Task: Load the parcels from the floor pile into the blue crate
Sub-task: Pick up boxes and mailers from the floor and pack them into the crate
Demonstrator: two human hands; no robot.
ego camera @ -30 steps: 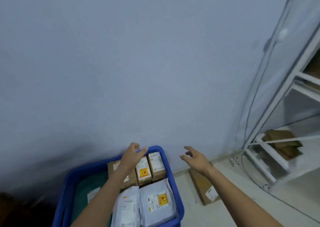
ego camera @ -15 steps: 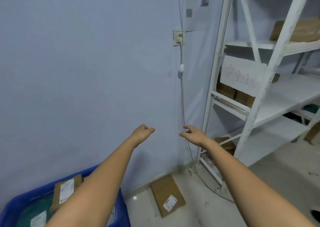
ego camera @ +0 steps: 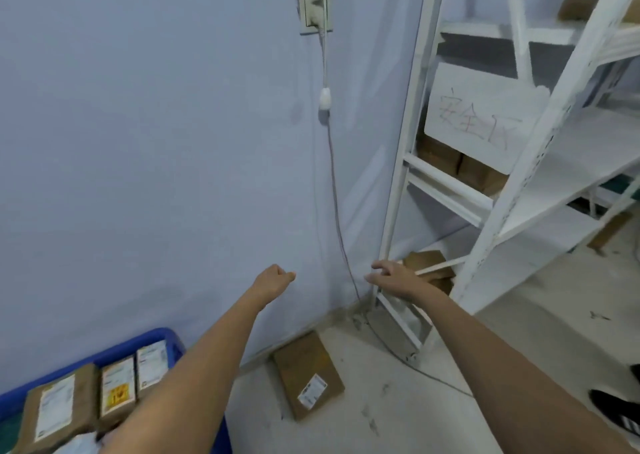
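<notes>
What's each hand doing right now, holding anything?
Left hand: fingers curled into a loose fist, holding nothing.
Right hand: open, fingers spread, holding nothing.

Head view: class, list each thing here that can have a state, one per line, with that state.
Left hand: fingers curled, holding nothing.
Right hand: fingers relaxed, holding nothing.
Blue crate: partly loaded, brown parcels standing inside.
Floor parcel: lying flat by the wall, label up, not loaded.
Plug: in the wall socket.
Shelf boxes: stored behind a white sign.
</notes>
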